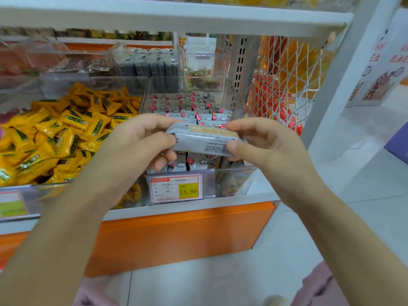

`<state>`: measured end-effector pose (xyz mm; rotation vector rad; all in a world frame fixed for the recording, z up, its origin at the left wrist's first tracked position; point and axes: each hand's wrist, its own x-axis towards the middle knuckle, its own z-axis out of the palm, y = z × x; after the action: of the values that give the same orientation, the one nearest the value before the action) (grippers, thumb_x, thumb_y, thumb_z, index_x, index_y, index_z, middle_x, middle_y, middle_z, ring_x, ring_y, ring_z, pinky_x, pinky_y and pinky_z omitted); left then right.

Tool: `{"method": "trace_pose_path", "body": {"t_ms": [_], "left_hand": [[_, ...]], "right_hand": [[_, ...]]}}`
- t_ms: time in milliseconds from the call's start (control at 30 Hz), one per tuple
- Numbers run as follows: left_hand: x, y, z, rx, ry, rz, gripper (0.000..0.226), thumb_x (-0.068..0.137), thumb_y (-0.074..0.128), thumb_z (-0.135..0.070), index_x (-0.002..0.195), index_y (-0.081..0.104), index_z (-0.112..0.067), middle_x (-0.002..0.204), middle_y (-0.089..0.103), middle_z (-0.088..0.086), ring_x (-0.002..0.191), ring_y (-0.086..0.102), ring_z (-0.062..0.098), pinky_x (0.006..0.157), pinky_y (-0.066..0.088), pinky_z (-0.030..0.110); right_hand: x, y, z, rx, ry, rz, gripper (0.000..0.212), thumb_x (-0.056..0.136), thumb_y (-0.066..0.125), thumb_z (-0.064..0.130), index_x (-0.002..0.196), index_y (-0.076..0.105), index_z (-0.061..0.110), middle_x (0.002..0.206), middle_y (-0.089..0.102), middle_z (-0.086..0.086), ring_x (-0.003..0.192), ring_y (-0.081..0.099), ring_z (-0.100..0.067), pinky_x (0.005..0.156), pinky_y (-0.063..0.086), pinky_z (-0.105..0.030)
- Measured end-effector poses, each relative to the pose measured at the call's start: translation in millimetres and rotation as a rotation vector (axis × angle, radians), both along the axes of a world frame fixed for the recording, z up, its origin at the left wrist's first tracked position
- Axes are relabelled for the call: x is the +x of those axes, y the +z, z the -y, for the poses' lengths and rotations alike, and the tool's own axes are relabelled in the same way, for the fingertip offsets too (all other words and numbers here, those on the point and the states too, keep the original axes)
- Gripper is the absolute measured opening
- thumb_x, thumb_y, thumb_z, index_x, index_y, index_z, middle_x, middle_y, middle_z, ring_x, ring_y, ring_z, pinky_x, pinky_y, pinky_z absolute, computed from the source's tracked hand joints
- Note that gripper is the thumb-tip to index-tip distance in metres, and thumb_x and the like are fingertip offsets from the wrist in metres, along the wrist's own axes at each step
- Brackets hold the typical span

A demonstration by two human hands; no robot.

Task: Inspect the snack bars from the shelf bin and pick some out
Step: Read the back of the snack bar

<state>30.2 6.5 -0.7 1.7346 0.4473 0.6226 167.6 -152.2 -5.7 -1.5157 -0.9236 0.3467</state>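
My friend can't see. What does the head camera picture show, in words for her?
The left hand and right hand hold one gray-wrapped snack bar by its ends above a clear bin of similar bars. A price tag on the bin reads 15.80; yellow candies lie to its left.

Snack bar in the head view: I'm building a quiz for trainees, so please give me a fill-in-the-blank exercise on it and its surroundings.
1. The left hand and right hand each grip one ____ of the snack bar.
2. The price tag on the clear bin reads ____.
3. The sweets in the bin to its left have ____ wrappers.
4. The shelf front below is ____.
Missing words: end; 15.80; yellow; orange.
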Motion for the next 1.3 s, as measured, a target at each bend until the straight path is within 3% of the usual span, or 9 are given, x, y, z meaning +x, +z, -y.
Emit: {"method": "trace_pose_path", "body": {"t_ms": [167,333,500,633,767,867,933,1167,1300], "left_hand": [[2.6,0.9,7.5,0.102,-0.029,-0.02,0.041,0.087,0.054,0.0,0.102,0.065,-0.037,0.088,0.068,-0.003,0.06,0.061,0.013,0.055,0.051,0.019],[4.6,-0.1,15.7,0.21,0.0,-0.02,0.025,0.083,0.063,-0.017,0.097,0.061,-0.038,0.077,0.066,-0.006,0.056,0.061,0.008,0.052,0.053,0.023],[4.6,0.9,18.6,0.307,0.023,-0.006,0.019,0.077,0.068,-0.025,0.091,0.059,-0.035,0.084,0.065,-0.015,0.063,0.064,0.019,0.051,0.054,0.033],[5.4,-1.9,24.7,0.368,0.072,-0.034,0.021,0.069,0.067,-0.041,0.087,0.057,-0.037,0.075,0.065,0.0,0.064,0.064,0.025,0.054,0.053,0.047],[9.4,-3.9,29.9,0.321,0.109,-0.001,0.016,0.077,0.064,-0.037,0.08,0.055,-0.024,0.068,0.061,0.008,0.058,0.061,0.029,0.052,0.053,0.048],[9.4,-1.9,24.7,0.217,0.086,0.013,0.008,0.082,0.061,-0.025,0.077,0.061,-0.02,0.067,0.066,0.0,0.053,0.064,0.015,0.048,0.055,0.031],[8.1,-0.6,20.8,0.172,0.066,0.023,0.008,0.085,0.06,-0.021,0.077,0.062,-0.019,0.064,0.068,-0.002,0.053,0.066,0.015,0.048,0.053,0.023],[8.9,-3.8,15.9,0.179,0.015,0.01,0.003,0.085,0.059,-0.025,0.085,0.061,-0.025,0.07,0.069,-0.006,0.057,0.065,0.008,0.052,0.051,0.017],[10.7,-7.2,15.0,0.302,0.023,-0.044,0.03,0.081,0.063,-0.028,0.109,0.056,-0.036,0.091,0.065,-0.016,0.076,0.064,0.0,0.065,0.053,0.02]], "right_hand": [[-0.6,-0.1,-0.8,-0.024,-0.044,0.109,0.022,0.081,0.07,0.012,0.096,0.068,0.028,0.104,0.068,0.003,0.1,0.063,-0.014,0.089,0.052,-0.042],[-7.1,-2.1,-3.2,-0.02,-0.105,0.198,0.016,0.081,0.071,0.016,0.091,0.066,0.027,0.093,0.065,0.012,0.092,0.061,-0.005,0.084,0.051,-0.029],[-15.6,-5.5,-7.4,0.035,-0.189,0.347,0.004,0.084,0.067,0.016,0.087,0.065,0.017,0.085,0.062,0.007,0.083,0.058,-0.008,0.074,0.047,-0.024],[-20.0,-6.5,-11.0,0.092,-0.284,0.498,0.006,0.084,0.062,0.018,0.078,0.062,0.017,0.076,0.06,0.005,0.077,0.056,-0.012,0.069,0.045,-0.029],[-22.7,-7.3,-13.9,0.113,-0.334,0.575,0.005,0.082,0.064,0.017,0.078,0.061,0.018,0.075,0.056,0.011,0.079,0.055,-0.012,0.073,0.044,-0.027],[-22.0,-6.0,-13.6,0.113,-0.312,0.547,0.002,0.081,0.064,0.018,0.08,0.064,0.019,0.077,0.057,0.016,0.08,0.055,-0.006,0.074,0.043,-0.019],[-21.0,-4.2,-11.7,0.119,-0.274,0.467,0.008,0.082,0.061,0.018,0.083,0.067,0.023,0.081,0.063,0.016,0.081,0.057,-0.004,0.074,0.044,-0.017],[-15.4,-3.0,-7.8,0.117,-0.191,0.279,0.017,0.086,0.057,0.021,0.082,0.07,0.03,0.083,0.07,0.011,0.081,0.061,-0.002,0.07,0.047,-0.017],[-10.1,-3.5,-7.1,0.167,-0.19,0.175,0.014,0.086,0.062,0.016,0.087,0.07,0.027,0.088,0.07,0.005,0.083,0.062,-0.006,0.07,0.049,-0.017]]}}
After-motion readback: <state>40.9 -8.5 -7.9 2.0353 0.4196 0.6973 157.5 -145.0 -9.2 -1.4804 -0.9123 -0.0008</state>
